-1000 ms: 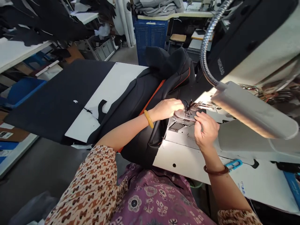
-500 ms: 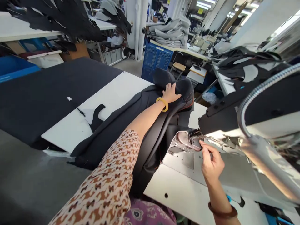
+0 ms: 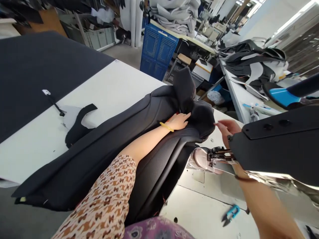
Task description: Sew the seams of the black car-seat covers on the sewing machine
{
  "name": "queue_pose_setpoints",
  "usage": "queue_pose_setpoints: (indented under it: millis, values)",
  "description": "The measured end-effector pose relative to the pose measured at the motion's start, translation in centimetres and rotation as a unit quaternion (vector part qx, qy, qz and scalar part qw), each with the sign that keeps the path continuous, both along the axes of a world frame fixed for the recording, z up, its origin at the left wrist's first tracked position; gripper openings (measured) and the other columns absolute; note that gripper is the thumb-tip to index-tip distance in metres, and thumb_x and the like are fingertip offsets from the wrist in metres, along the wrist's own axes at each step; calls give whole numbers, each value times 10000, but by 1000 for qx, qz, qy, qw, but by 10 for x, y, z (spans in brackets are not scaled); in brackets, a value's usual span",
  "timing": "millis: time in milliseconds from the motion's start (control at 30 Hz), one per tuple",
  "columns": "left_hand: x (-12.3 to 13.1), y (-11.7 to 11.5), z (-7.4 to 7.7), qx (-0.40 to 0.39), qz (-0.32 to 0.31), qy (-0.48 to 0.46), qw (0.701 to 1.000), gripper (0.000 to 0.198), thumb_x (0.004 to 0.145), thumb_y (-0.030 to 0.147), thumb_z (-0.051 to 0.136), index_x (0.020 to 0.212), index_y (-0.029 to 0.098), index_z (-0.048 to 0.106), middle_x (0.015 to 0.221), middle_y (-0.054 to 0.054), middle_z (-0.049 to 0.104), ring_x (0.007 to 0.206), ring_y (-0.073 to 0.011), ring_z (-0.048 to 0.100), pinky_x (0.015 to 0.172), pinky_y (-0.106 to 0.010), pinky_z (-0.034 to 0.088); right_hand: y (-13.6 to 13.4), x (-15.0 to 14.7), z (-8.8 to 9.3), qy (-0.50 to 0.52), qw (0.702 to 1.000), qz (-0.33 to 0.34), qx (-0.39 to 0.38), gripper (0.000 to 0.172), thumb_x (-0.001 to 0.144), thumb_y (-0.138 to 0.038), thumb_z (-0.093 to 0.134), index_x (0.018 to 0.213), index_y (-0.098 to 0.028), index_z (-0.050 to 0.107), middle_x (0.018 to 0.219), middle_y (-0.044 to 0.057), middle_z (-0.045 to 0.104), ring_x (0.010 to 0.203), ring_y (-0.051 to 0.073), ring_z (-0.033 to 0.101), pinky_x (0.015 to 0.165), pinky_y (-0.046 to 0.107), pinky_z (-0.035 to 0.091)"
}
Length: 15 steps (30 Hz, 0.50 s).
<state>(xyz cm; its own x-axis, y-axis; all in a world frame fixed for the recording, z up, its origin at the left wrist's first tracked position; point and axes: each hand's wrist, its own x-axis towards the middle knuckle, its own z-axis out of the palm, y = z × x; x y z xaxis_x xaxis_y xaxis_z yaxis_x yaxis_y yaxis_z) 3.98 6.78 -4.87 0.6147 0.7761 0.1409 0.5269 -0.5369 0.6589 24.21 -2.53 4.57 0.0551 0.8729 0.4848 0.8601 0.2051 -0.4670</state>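
Observation:
A black seat cover [image 3: 159,156], part smooth and part perforated leather-like material, lies across the white table and runs up beside a sewing machine [image 3: 279,142]. On a fold near its far end rests my left hand [image 3: 178,121], fingers stretched out over the material. My right hand [image 3: 228,127] reaches behind the machine head, which covers part of the wrist. Its fingertips are pinched together at the right edge of the cover. Close in front of the cover's edge is the metal presser foot area [image 3: 215,156].
Blue thread snips [image 3: 230,214] lie on the machine bed. A curved black piece [image 3: 81,124] and black cloth [image 3: 50,73] lie on the left table. Beyond stand a blue crate [image 3: 158,46], a stool [image 3: 183,59] and a side table [image 3: 239,99] piled with cut pieces.
My right hand has left the presser foot area and gone behind the machine head to the cover's edge. The cover has shifted and its far end rises higher. The view has tilted down.

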Motion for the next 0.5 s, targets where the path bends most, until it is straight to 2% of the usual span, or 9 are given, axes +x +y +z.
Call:
queue_pose_setpoints:
  millis: [67,133,233,300,367,433,467,500]
  values:
    - [2,-2,-1,11,-11,0,1000,553,923,218,410,1461,156,297,1385,-124,505,1287,-243,461,1095,-403,325,39,-13,2,-44,999,20,-3,201,814,-403,559,845,-223,642,822,32,670,767,205,630,721,374,513]
    - [2,-2,-2,21,-17,-1,1000,553,921,199,393,1462,137,297,1375,-130,512,1278,-234,469,1089,-375,337,72,-27,3,-142,988,64,-6,148,782,-304,550,847,-211,644,884,54,682,874,230,634,825,393,502]
    - [1,-2,-5,33,-21,-6,999,560,906,161,379,1456,89,304,1358,-149,521,1266,-234,478,1085,-352,345,106,-45,-2,-282,955,68,-63,222,774,-248,547,954,-169,650,995,111,675,975,271,616,870,418,486]
    - [1,-2,-7,37,-23,-10,999,556,898,148,374,1445,66,324,1339,-157,536,1254,-241,488,1082,-353,353,121,-53,-8,-325,936,49,-125,313,791,-287,566,1066,-154,633,1056,135,663,984,296,616,867,446,482]
    - [1,-3,-9,38,-24,-14,999,551,894,144,374,1437,58,341,1324,-160,549,1241,-245,500,1080,-356,358,133,-59,-14,-309,938,16,-153,472,797,-357,592,1217,-144,565,1160,162,630,1039,327,600,885,483,468]
    - [2,-6,-10,35,-25,-19,999,548,888,141,384,1431,68,359,1307,-154,567,1228,-247,515,1085,-362,358,145,-64,-19,-236,959,-28,-156,685,761,-418,641,1350,-128,443,1298,194,546,1136,351,552,921,508,446]
    - [3,-7,-11,32,-25,-23,999,546,885,137,388,1427,77,369,1298,-148,576,1222,-246,523,1086,-366,359,151,-65,-21,-182,970,-47,-156,748,728,-432,673,1362,-123,423,1323,202,524,1159,356,535,935,515,435]
    - [4,-9,-12,29,-25,-28,999,542,882,132,391,1422,86,381,1290,-141,585,1216,-245,530,1085,-368,364,157,-66,-23,-127,978,-61,-157,733,697,-425,696,1321,-119,464,1301,202,541,1154,360,533,942,523,425]
